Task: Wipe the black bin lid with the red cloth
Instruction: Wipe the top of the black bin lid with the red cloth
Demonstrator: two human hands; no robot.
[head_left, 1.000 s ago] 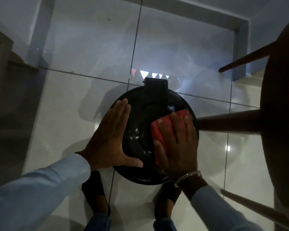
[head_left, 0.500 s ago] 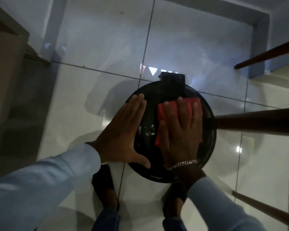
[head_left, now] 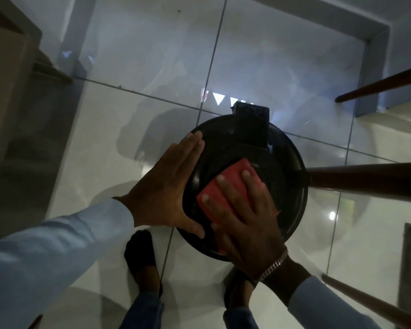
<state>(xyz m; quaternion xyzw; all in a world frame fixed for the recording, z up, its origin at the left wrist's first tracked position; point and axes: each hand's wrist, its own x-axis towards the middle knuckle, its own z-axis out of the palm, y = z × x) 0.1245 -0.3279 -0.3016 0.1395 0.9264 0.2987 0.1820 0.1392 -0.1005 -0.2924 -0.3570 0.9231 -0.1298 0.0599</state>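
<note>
Tiled floor (head_left: 119, 129); red cloth (head_left: 226, 186) slid nearer on lid (head_left: 287, 162).

The black bin lid (head_left: 287, 167) is seen from above: round, glossy and closed, with a rectangular hinge block at its far edge. The red cloth (head_left: 230, 184), folded into a flat pad, is pressed on the lid's near-left part.

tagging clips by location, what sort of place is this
Probably a room in a home: glossy tiled floor, a round black bin lid standing on it, and dark wooden furniture legs close beside the bin.
</note>
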